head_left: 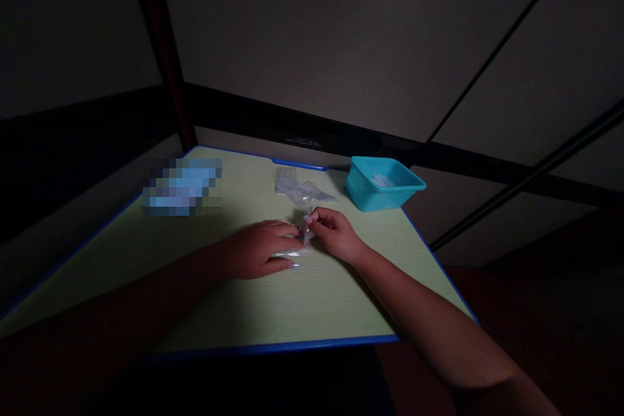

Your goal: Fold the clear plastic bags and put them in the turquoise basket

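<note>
Near the middle of the table, my left hand [263,249] lies flat with its fingers spread over a small clear plastic bag [294,251], pressing it to the tabletop. My right hand [336,233] pinches the bag's raised edge between thumb and forefinger, just right of the left fingertips. What is inside the bag cannot be made out, since the left fingers cover much of it. Just beyond the hands lie more crumpled clear plastic bags [292,186], flat on the table and loosely overlapping.
A turquoise plastic basket [370,192] stands at the table's back right, with something whitish inside. At the back left is a blurred-out bluish item [182,187]. The pale table [273,312] has a blue edge; walls with dark bands stand behind it.
</note>
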The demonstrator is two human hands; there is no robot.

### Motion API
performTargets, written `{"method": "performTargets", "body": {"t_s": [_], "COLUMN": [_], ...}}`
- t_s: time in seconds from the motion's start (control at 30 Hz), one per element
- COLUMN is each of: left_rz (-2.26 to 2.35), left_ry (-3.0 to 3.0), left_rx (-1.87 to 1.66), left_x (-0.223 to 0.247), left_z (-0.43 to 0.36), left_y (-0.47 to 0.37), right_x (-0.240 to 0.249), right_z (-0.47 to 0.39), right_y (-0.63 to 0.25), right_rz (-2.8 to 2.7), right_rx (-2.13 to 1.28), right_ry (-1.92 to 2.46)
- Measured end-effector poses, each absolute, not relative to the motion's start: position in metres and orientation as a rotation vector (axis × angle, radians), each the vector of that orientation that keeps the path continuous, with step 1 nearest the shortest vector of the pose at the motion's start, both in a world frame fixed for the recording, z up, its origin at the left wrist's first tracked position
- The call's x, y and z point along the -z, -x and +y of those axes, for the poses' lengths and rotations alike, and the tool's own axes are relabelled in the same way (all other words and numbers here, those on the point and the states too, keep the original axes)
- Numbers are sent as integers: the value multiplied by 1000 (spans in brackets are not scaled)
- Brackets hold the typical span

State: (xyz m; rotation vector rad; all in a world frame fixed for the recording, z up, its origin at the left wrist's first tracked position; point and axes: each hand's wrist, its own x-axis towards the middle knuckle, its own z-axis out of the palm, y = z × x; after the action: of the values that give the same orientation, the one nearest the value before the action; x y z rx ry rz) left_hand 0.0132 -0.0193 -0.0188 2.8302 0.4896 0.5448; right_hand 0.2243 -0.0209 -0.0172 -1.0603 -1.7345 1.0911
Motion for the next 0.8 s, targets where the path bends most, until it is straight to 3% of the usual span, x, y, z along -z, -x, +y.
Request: {"method": "performTargets", "body": {"t_s": [0.23,0.43,0.6,0.8], "left_rz": [486,487,776,1021], "left_ry": [-2874,-2760,-2509,-1879], "left_rx": [-542,-609,-943,-1001], "left_x": [21,15,8,17], "left_z": [-19,-21,-19,-11], "left_y": [-14,-16,-17,-20], "right_x": [16,12,10,10], "right_z": [-21,-23,-24,-28], "right_y": [-225,-225,-226,-224], "right_rz": [-1776,-1913,-1979,-2059], "right_rx": [-1065,-782,-637,-438], "right_ry": [1048,1018,1058,1001]}}
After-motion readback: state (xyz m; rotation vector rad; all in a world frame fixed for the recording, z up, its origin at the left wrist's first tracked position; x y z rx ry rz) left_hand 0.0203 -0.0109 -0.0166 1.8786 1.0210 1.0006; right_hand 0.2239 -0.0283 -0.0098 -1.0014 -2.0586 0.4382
